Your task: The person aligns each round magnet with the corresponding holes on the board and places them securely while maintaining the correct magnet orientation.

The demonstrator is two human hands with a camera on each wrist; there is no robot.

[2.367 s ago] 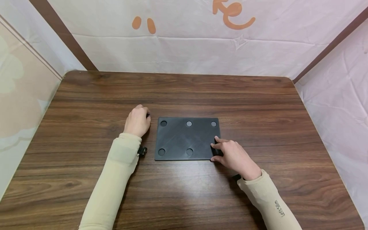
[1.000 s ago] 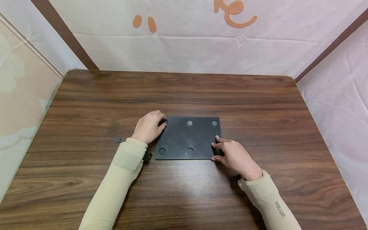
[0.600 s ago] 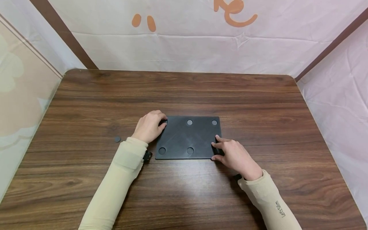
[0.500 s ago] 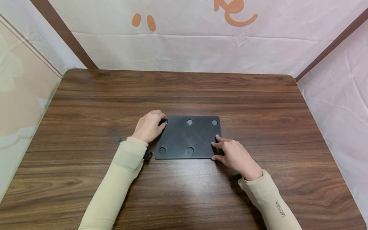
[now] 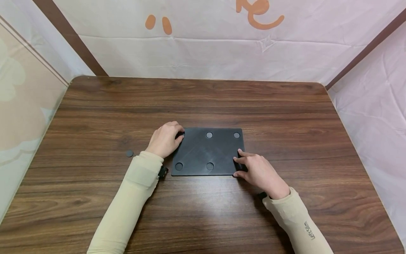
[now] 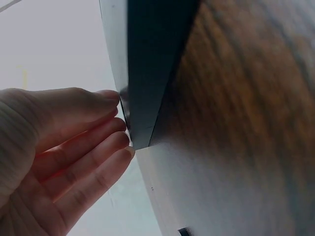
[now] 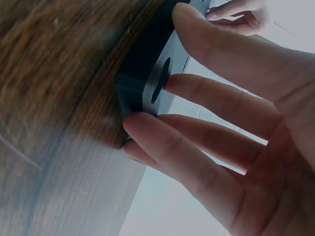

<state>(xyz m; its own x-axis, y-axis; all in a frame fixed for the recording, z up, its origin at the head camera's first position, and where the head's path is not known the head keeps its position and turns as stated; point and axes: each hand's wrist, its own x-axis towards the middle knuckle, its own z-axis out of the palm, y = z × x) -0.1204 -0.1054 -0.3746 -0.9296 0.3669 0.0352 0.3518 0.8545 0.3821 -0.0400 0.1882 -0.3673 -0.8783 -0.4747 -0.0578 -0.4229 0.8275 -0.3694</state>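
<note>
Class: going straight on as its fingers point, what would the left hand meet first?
Probably the black board: the left hand is at its far-left corner, though contact is hard to judge.

On the wood-grained tabletop [image 5: 203, 106] lies a black rectangular plate [image 5: 207, 150] with round recesses [image 5: 209, 166] near its edges. The left grip [image 5: 165, 139] touches its far left corner; the right grip [image 5: 258, 170] touches its right end. A small dark disc [image 5: 129, 153] lies left of the plate.
</note>
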